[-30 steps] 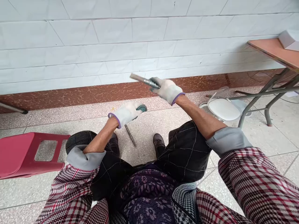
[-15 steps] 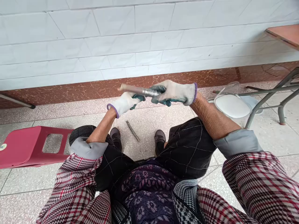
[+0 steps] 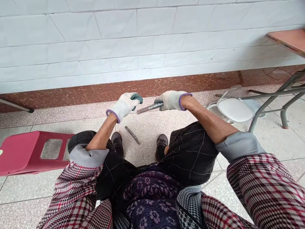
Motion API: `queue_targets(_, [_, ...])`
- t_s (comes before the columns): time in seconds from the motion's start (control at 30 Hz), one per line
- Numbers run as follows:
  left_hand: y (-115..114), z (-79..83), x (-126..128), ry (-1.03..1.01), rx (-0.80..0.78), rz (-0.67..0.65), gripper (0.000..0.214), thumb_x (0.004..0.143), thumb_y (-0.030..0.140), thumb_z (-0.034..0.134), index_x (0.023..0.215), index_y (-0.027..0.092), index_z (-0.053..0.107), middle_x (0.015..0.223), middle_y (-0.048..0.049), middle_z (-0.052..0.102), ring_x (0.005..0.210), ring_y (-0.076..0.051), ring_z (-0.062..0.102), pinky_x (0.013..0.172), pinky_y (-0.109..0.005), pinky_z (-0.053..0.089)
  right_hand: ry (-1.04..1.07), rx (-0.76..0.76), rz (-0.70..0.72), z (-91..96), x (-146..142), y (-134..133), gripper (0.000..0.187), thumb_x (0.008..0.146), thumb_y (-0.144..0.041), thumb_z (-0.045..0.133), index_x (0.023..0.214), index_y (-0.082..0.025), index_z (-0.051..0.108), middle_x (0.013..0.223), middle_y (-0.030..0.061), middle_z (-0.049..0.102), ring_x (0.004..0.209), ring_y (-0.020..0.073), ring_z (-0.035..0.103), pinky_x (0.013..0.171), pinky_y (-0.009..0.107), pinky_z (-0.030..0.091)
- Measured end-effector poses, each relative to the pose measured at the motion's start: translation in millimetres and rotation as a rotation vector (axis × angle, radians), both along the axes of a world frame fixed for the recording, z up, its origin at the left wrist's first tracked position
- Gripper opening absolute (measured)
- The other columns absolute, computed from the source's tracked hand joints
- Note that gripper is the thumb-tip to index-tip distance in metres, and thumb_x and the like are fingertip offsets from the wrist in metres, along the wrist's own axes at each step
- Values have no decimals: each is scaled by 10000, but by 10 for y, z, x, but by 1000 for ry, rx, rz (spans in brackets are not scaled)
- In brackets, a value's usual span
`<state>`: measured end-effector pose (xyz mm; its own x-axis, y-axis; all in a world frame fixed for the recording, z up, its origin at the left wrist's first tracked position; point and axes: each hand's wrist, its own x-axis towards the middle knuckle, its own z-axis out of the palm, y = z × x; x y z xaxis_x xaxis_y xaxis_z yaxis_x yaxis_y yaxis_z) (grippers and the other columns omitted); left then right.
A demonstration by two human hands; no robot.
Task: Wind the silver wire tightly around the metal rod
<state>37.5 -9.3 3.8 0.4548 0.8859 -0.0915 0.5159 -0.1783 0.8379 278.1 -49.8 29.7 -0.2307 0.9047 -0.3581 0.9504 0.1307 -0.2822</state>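
Note:
My right hand (image 3: pixel 170 100), in a white knit glove with a dark green palm, is closed around a rod (image 3: pixel 145 108). The rod is brownish at its free end and silvery and ridged, like wire or thread, near my fingers. It slants down to the left in front of the wall. My left hand (image 3: pixel 126 104), gloved the same way, is closed just left of the rod's free end and apart from it. Whatever its fingers may hold is too small to make out. On the floor between my shoes lies a thin grey ridged rod (image 3: pixel 132 135).
A red plastic stool (image 3: pixel 20 151) stands on the left. To the right are a white round-seated chair (image 3: pixel 235 109) and a table with a reddish top (image 3: pixel 289 39) and grey metal legs. A tiled wall (image 3: pixel 116 47) rises ahead.
My hands were close together at the rod, which lay nearly level above my left hand. Now my right hand has lowered the rod, its free end tilts down, and my left hand is off it.

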Motion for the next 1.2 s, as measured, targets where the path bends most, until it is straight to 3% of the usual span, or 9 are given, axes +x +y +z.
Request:
queue_targets(0.13, [22,-29,22,-78,-60,-9,217,912,146,678,1108,113,767,937,-83,766,776,-147,590,641,-273,473,474,-267,85,117,25,-135,356,722,-242,874,1071,-206,809,733,-22,690,565,123,542,502,273,414])
queue_targets(0.23, [-44,-69,88,-87,-85,-71,186,934,150,669,1084,109,770,843,-71,739,775,-157,609,662,-284,480,711,-130,-44,238,-16,-170,300,813,-248,822,1105,-200,770,768,-6,689,564,114,557,472,255,462])
queue_targets(0.3, [-95,-100,138,-85,-110,-110,177,932,115,639,1044,113,776,797,-60,723,753,-151,610,674,-284,487,730,32,-160,265,-56,-132,181,843,-182,784,1018,-183,741,751,5,671,552,111,560,445,247,461])
queue_targets(0.37, [-131,-123,171,-117,-136,-148,190,920,73,612,1010,117,773,805,-55,725,752,-141,616,710,-286,506,605,153,-220,228,-71,-53,128,847,-147,777,953,-173,710,709,1,641,527,109,556,418,246,441])
queue_targets(0.5, [-151,-124,150,-197,-150,-157,166,940,73,595,977,118,750,804,-50,711,748,-132,626,777,-302,534,453,244,-301,45,38,132,149,840,-141,794,958,-153,704,660,-10,590,493,120,538,399,268,436])
queue_targets(0.7, [-125,-110,69,-137,-133,-110,194,963,116,580,984,148,770,738,-29,652,628,-124,562,644,-272,485,757,335,-595,-113,392,285,415,831,-150,767,1232,-142,660,770,13,640,528,125,524,405,262,450])
queue_targets(0.8, [-119,-158,107,-11,-99,-129,206,941,125,594,957,176,792,688,-14,616,553,-121,513,541,-265,394,969,287,-597,-31,430,235,395,878,-244,759,1247,-180,634,817,13,637,532,110,492,432,256,430])
queue_targets(0.97, [-170,-251,179,179,2,-192,186,914,124,615,903,178,792,656,-12,612,553,-131,498,543,-278,350,1098,229,-574,143,251,103,349,946,-371,758,1227,-220,617,818,0,625,519,92,461,443,237,403])
queue_targets(1.2, [-103,-245,51,91,-44,-151,251,934,141,576,1037,185,801,693,-6,597,557,-128,502,526,-263,376,1291,175,-548,118,285,89,254,1048,-438,614,1160,-211,636,783,13,594,534,126,463,404,245,379])
